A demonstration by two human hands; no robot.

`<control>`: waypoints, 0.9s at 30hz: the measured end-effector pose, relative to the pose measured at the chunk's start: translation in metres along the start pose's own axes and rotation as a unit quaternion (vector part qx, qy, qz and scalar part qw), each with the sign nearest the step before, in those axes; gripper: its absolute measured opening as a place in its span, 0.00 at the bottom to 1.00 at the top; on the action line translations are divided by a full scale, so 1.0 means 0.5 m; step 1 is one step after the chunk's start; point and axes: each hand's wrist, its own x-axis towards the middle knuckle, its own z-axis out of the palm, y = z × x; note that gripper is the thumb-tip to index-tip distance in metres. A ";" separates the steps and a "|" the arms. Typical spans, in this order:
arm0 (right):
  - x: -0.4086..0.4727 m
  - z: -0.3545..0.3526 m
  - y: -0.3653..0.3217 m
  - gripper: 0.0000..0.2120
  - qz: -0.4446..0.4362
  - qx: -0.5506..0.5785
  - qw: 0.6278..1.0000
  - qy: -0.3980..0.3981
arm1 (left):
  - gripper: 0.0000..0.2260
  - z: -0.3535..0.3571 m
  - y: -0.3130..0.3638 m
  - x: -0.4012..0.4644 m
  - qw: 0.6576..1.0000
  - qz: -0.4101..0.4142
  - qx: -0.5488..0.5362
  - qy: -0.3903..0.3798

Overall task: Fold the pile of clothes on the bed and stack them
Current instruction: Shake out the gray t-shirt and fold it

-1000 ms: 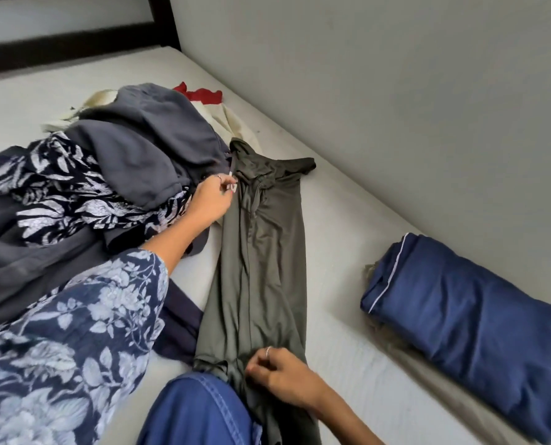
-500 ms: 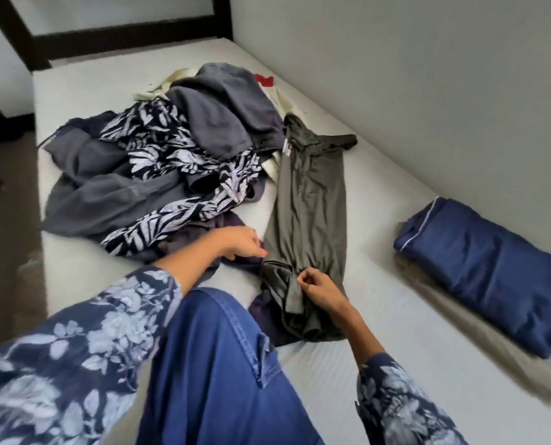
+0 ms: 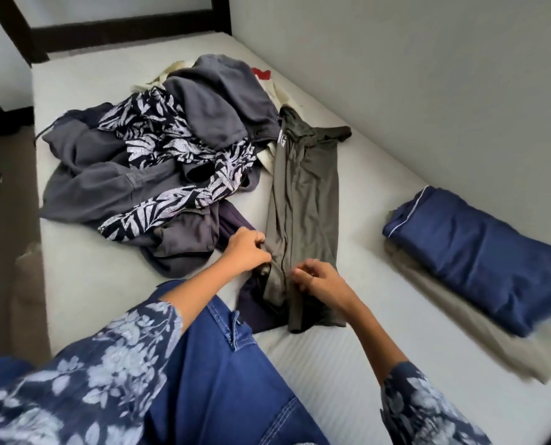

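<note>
the olive garment (image 3: 303,200) was thin, matt cloth with a soft drape. the grey pieces (image 3: 216,101) in the far pile looked thicker and dull, the leaf-print fabric (image 3: 158,139) light and matt. the folded navy item (image 3: 479,252) at right had a faint sheen. the mattress (image 3: 325,364) was finely ribbed, the bed frame (image 3: 123,30) dark wood.

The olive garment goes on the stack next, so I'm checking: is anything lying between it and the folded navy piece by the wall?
Nothing visible. Only bare mattress separates the olive garment from the navy piece; the pile lies on the opposite side.
</note>
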 end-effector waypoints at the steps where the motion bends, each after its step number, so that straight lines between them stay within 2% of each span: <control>1: -0.007 -0.012 0.016 0.06 0.005 -0.051 0.996 0.078 | 0.12 0.000 -0.001 -0.005 0.998 0.000 -0.061 -0.003; 3: -0.020 -0.028 0.047 0.13 0.070 -0.166 0.964 0.196 | 0.07 0.004 -0.001 -0.016 0.984 -0.029 -0.174 -0.011; 4: -0.024 -0.030 0.058 0.19 0.126 -0.197 0.950 0.207 | 0.04 0.006 0.001 -0.023 0.975 -0.053 -0.216 -0.011; 6: -0.031 -0.019 0.064 0.30 0.198 -0.226 0.940 0.161 | 0.03 0.009 0.001 -0.030 0.964 -0.096 -0.247 -0.002; 7: -0.033 -0.010 0.062 0.31 0.206 -0.228 0.943 0.130 | 0.06 0.012 -0.002 -0.033 0.966 -0.102 -0.238 -0.005; 9: -0.036 0.004 0.048 0.22 0.183 -0.230 0.950 0.106 | 0.16 0.012 -0.005 -0.034 0.981 -0.094 -0.166 -0.021; 10: -0.037 0.005 0.037 0.16 0.170 -0.218 0.955 0.111 | 0.16 0.008 0.002 -0.037 0.991 -0.076 -0.108 -0.018; 12: -0.039 -0.001 0.029 0.11 0.161 -0.136 0.966 0.148 | 0.14 0.007 0.012 -0.040 0.999 -0.029 -0.016 0.025; 14: -0.047 -0.015 0.024 0.10 0.166 0.037 0.967 0.191 | 0.20 0.008 0.027 -0.049 0.998 0.026 -0.023 0.054; 15: -0.048 -0.028 0.020 0.10 0.173 0.130 0.955 0.201 | 0.24 0.007 0.033 -0.051 0.997 0.043 -0.043 0.055; 17: -0.051 -0.053 0.014 0.07 0.197 0.309 0.910 0.193 | 0.27 0.008 0.040 -0.054 0.994 0.022 -0.103 0.022; 19: -0.058 -0.074 0.006 0.05 0.215 0.425 0.864 0.163 | 0.28 0.018 0.040 -0.059 0.984 -0.015 -0.176 -0.017; 21: -0.065 -0.092 0.001 0.04 0.196 0.458 0.859 0.115 | 0.23 0.025 0.048 -0.072 0.965 -0.058 -0.257 -0.021; 24: -0.082 -0.120 0.001 0.07 0.155 0.446 0.879 0.068 | 0.17 0.034 0.060 -0.099 0.923 -0.098 -0.372 -0.031; 27: -0.117 -0.157 0.005 0.12 0.109 0.444 0.889 0.040 | 0.22 0.040 0.062 -0.144 0.898 -0.072 -0.427 -0.076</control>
